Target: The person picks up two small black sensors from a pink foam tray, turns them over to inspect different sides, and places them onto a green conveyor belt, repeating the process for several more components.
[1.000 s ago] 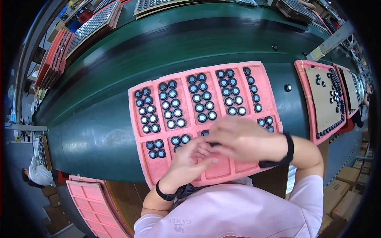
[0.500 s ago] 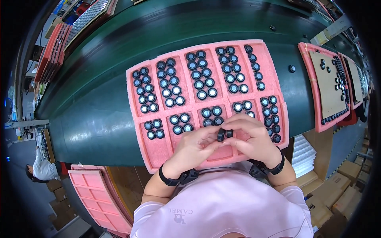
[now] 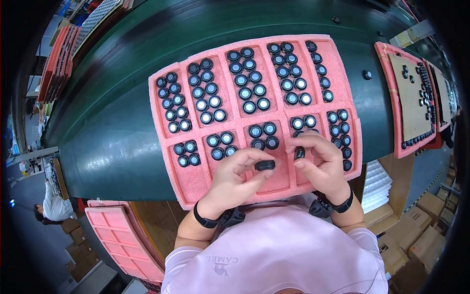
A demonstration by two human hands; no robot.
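Left hand: your left hand (image 3: 234, 175) has thumb and fingers closed in a pinch on a black piece (image 3: 265, 165), its dark side wall showing.
Right hand: your right hand (image 3: 324, 161) pinches a second round piece (image 3: 299, 153) between thumb and fingertips, seen nearly edge-on.
Position of held pieces: apart from each other, left one over the lower middle compartment, right one over the compartment beside it; clearance above the foam cannot be told.
Pink foam tray (image 3: 188, 170): in front of you, two rows of five compartments, near edge close to your shirt (image 3: 274, 250).
Seated pieces (image 3: 248, 107): black rims, pale centres; paired columns in four upper compartments, a single column in the upper right one, smaller groups below.
Partly hidden: the lower compartment under your right fingers; its full count cannot be told.
Loose piece (image 3: 367, 74): alone on the green bench (image 3: 110, 164), between your tray and the cardboard-lined tray (image 3: 383, 51) at right.
Drop risk: each piece hangs by a small pinch on a smooth-looking rim; a slack thumb could let it fall onto the foam.
Knock risk: your right fingers sit close to seated pieces; a low knuckle could tip them.
Shift risk: leaning your body against the tray's near edge could push it and jostle everything seated.
Stray risk: a passing forearm could sweep the loose piece away.
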